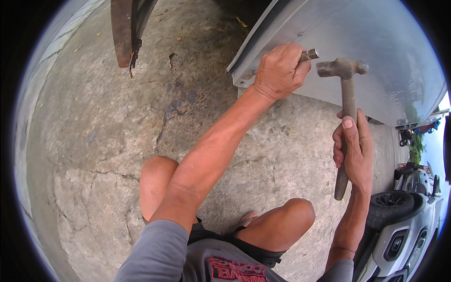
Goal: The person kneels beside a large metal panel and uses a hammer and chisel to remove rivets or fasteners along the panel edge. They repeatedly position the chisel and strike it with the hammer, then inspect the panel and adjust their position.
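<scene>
Head view | metal rod is clenched by left hand near silver panel | and hammer is gripped by right hand, head just beside rod!

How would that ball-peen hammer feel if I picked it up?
The ball-peen hammer would probably feel top-heavy: its thick metal head sits at one end of a slim handle. That handle looks wooden, so likely stiff. Laid down, it seems unlikely to roll far, since the head sticks out crosswise.
</scene>
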Demonstrator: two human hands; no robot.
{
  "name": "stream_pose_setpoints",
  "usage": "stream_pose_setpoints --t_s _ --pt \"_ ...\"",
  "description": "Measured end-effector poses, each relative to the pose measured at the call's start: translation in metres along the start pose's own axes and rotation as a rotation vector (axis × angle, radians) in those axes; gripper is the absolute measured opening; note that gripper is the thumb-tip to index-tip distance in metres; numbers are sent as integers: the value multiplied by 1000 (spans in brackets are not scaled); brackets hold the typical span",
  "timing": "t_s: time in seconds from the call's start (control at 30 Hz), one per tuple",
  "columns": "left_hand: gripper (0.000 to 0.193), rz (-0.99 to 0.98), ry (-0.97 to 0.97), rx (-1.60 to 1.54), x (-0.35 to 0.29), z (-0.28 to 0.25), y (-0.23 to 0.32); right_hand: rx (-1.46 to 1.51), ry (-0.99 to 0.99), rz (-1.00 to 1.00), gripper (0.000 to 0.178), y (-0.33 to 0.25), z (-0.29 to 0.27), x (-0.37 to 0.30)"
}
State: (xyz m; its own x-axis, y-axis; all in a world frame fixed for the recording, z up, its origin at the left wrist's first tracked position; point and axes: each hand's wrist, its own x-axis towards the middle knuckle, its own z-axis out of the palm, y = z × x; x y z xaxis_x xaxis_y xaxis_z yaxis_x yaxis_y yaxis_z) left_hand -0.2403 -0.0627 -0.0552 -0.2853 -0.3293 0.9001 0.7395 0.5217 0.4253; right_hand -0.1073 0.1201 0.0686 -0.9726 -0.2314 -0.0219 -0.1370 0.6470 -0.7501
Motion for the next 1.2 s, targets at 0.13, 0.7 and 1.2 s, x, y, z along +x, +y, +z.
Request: stream_pose_setpoints --t_s 0.13,0.7,1.2 --pt "16 30 25 5 0 2 -4 89 111 -38 39 15 10 -6" --pt "25 -34 -106 17 -4 2 -1 168 461 -371 40 -3 10 11" --pt "25 -41 -549 129 -13 23 7 199 286 46 45 59 14 -46"
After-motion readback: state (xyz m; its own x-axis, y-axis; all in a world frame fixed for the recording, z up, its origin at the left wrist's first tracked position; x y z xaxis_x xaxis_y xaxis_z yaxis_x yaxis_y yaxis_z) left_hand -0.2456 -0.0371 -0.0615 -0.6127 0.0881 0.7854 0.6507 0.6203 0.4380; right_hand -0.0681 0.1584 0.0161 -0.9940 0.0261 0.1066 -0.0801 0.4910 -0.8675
